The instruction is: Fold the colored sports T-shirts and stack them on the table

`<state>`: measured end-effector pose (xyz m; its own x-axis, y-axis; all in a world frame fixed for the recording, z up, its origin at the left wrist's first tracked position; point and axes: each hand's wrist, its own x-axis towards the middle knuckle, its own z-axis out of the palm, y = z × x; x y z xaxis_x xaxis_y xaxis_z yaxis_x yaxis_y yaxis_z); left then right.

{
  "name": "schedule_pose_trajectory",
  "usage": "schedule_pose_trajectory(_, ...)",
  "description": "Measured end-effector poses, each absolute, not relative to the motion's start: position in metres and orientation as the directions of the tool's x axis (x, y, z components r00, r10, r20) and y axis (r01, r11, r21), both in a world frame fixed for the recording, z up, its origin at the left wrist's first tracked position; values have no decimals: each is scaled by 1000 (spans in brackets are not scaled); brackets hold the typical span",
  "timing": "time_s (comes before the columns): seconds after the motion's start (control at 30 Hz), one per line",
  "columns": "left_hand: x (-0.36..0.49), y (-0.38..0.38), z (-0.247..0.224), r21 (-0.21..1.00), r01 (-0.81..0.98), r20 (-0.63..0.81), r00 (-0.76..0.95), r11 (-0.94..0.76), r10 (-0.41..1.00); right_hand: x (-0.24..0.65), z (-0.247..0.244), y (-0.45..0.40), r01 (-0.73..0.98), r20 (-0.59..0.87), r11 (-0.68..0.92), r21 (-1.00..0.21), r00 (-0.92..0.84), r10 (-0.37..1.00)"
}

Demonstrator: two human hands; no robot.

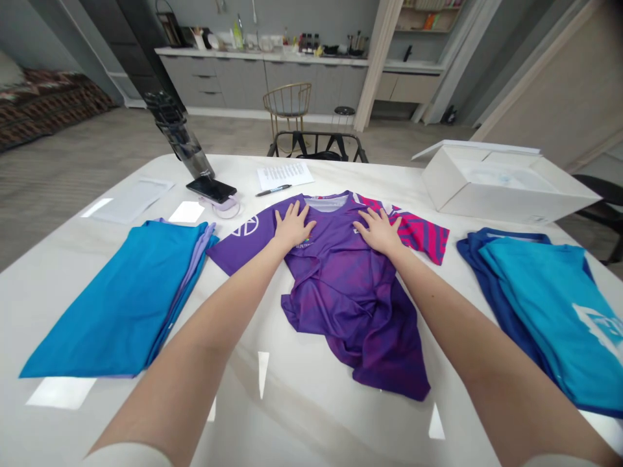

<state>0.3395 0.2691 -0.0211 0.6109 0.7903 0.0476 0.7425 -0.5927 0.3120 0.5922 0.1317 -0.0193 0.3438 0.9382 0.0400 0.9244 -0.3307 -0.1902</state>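
A glossy white table (302, 415) fills the near view; on it a purple jersey (350, 292) lies lengthwise away from the person, crumpled hem nearest, collar far; the left hand (293, 226) and right hand (378, 231) press flat on its chest, fingers spread, gripping nothing; folded blue shirts (121, 298) lie left; a kitchen counter (272, 57) stands beyond.

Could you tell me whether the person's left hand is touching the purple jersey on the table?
Touching. The head view shows the left hand lying flat, fingers spread, on the chest of the purple jersey, with no gap beneath the palm.
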Motion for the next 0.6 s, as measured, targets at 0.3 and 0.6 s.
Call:
schedule_pose_trajectory(0.3,291,133,5,350,273,173,921,-896,348,498,7,30,972,229,36,-232,19,973)
schedule_pose_trajectory(0.6,232,26,24,242,188,181,955,-952,235,441,35,-95,892,28,252,-375,-261,965)
